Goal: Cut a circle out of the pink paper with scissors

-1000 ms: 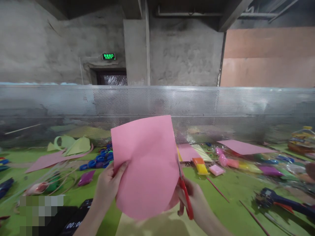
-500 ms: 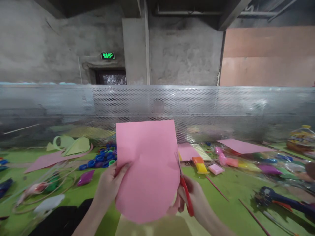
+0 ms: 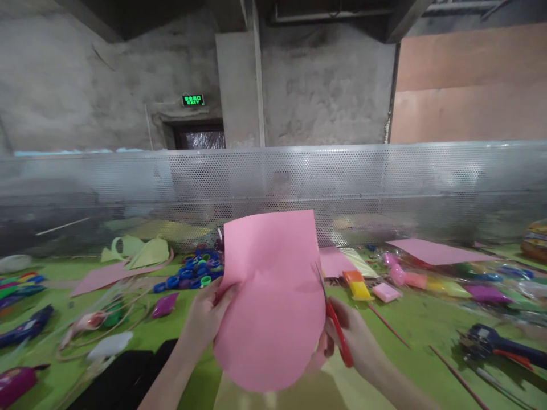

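A sheet of pink paper (image 3: 271,285) is held up in front of me, its lower part cut to a rounded edge and its upper part still square-cornered. My left hand (image 3: 213,307) pinches it at the left side, thumb on the near face. At the right side, my right hand (image 3: 342,330) grips red-handled scissors (image 3: 339,336). Their blades point up along the paper's right edge, and part of them is hidden by the sheet. A cut strip of pink paper hangs near the right fingers. Pale yellow paper (image 3: 239,396) lies on the table below.
Blue bottle caps (image 3: 188,276) sit in a heap behind my left hand. Packets of coloured clay (image 3: 358,286) lie on the green table (image 3: 410,307). A glue gun (image 3: 499,344) rests at right. A perforated metal screen (image 3: 342,176) runs along the back.
The view has turned slightly left, so everything appears shifted right. The paper's top left edge now curves more. Both hands keep their holds on paper and scissors.
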A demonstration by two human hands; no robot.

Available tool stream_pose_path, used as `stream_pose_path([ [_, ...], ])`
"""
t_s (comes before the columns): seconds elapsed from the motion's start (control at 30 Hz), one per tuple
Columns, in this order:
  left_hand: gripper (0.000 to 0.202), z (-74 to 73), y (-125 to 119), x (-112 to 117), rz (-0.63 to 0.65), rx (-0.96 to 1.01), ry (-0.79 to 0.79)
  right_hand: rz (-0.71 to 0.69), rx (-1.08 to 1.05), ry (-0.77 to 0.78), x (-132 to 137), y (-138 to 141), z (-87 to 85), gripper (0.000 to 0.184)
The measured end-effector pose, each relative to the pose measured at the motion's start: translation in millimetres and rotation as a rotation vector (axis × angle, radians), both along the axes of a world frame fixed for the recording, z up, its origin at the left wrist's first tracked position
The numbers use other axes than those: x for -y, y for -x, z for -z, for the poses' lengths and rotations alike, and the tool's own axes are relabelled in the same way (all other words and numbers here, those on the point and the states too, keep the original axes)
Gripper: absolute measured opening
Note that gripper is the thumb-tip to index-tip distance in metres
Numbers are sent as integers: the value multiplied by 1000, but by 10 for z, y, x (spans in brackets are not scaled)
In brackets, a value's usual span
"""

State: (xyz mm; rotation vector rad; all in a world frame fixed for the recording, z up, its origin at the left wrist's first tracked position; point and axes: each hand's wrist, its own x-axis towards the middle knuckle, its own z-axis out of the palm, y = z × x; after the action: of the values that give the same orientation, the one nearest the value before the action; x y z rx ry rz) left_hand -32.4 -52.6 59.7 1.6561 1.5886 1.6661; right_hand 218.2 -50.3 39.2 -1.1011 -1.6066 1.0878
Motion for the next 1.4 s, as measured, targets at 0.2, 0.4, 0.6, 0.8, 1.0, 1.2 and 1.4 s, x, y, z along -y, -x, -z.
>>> stream_pose_path([
  [0.2, 39, 33, 49, -26, 18, 1, 35, 41, 117, 51, -1, -56, -117, 14],
  [0.4, 37, 17, 115, -6, 19, -46, 52, -64, 154, 56, 6, -114, -224, 18],
  [0.6, 37, 19, 136, 0, 40, -38, 60, -33, 192, 76, -12, -134, -190, 26],
  [0.8, 39, 30, 108, 1, 48, -16, 90, -76, 171, 43, -38, -156, -164, 23],
  [1.0, 36, 7, 57, 28, 71, -24, 101, -163, 109, 45, -55, -160, -141, 21],
  [1.2, 37, 13, 76, 21, 91, -41, 108, -143, 107, 52, -27, -127, -165, 20],
  [1.4, 41, 10, 103, 33, 117, -65, 170, -180, 158, 45, -60, -210, -195, 22],
])
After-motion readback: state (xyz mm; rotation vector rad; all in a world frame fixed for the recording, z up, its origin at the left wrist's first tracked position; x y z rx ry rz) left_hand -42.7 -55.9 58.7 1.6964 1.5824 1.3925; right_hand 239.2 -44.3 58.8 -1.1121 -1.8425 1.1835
